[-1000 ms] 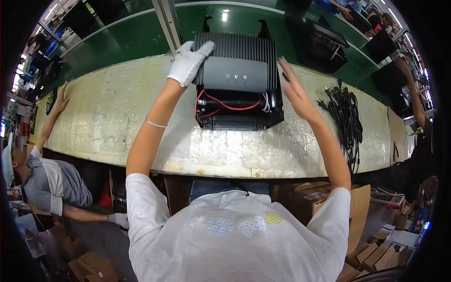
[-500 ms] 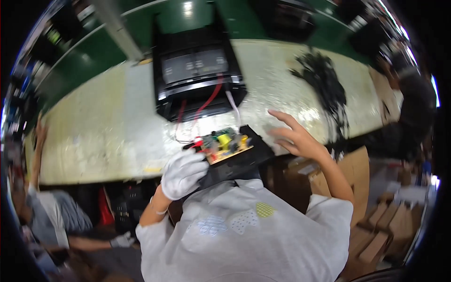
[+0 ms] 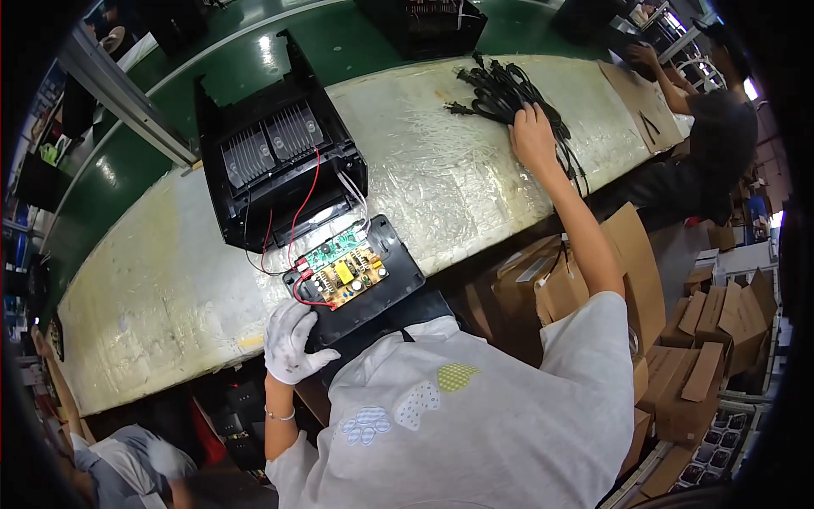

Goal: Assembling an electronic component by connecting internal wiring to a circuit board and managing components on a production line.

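Observation:
My left hand (image 3: pixel 292 341), in a white glove, grips the left edge of a black plastic panel (image 3: pixel 398 254). The panel lies near the table's front edge, close to my body. On it sit a green circuit board (image 3: pixel 332 246) and a tan power board (image 3: pixel 363 273) with a yellow transformer. Red and white wires run from the boards to a black housing (image 3: pixel 339 161) with finned metal heat sinks, just beyond. Stretched to the far right, my bare right hand (image 3: pixel 534 140) has its fingers bent onto a bundle of black power cords (image 3: pixel 500 89); the fingertips are partly hidden.
The plastic-covered table (image 3: pixel 170 280) curves from left to right. Open cardboard boxes (image 3: pixel 551 284) stand below its edge by my right arm. Co-workers sit at right (image 3: pixel 721 127) and lower left (image 3: pixel 127 462). Another black housing (image 3: pixel 432 25) stands beyond the table.
My right hand has moved from beside the panel, away and to the right, onto the cord bundle. My left hand stays at the panel's edge. The view has turned.

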The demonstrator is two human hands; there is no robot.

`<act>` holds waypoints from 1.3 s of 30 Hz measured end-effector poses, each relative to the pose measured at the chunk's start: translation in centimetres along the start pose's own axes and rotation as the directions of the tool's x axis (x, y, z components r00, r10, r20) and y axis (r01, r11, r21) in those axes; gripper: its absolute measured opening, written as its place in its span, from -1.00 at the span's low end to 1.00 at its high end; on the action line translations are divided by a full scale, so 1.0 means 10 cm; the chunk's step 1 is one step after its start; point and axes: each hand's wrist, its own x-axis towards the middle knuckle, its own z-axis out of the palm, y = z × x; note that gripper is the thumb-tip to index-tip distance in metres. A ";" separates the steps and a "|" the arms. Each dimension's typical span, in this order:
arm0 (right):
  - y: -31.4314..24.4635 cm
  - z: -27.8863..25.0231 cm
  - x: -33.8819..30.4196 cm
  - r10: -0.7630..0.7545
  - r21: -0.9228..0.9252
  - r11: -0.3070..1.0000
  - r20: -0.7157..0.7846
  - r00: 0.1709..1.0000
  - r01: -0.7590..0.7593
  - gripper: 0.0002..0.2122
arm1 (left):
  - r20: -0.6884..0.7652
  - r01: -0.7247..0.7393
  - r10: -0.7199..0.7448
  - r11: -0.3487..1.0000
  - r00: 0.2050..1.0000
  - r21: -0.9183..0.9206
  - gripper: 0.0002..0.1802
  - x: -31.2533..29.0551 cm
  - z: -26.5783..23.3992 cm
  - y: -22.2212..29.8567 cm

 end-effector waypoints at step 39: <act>-1.81 -1.80 0.51 -0.624 0.957 -0.184 0.063 0.779 -0.225 -0.52 | -0.455 -0.393 -0.417 0.230 0.787 -0.891 -0.75 2.14 -0.98 0.31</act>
